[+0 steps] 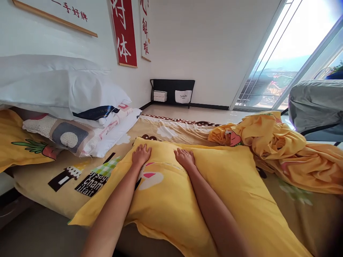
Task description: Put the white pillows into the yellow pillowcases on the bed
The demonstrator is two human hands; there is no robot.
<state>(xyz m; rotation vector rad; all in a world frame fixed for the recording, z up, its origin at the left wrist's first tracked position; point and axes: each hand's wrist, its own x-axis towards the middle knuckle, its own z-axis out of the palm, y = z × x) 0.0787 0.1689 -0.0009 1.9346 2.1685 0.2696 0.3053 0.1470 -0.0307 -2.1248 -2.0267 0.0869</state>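
Across the near side of the bed (72, 194) lies a yellow pillow (230, 178), its case spread wide to the left. A folded section of the yellow pillowcase (168, 200), with a white and pink print, lies between my forearms and droops over the bed's front edge. My left hand (141, 155) rests palm down near the far edge of the case, fingers spread. To its right, my right hand (184, 159) presses flat on the same cloth with its fingers extended. Neither hand grasps anything that I can see.
White pillows (80, 85) are stacked at the left above a patterned pillow (69, 135) and another yellow pillow (24, 142). A crumpled yellow-orange cover (281, 150) lies at the right. Beyond it stands a grey-covered chair (316, 103); a low black rack (171, 87) is by the far wall.
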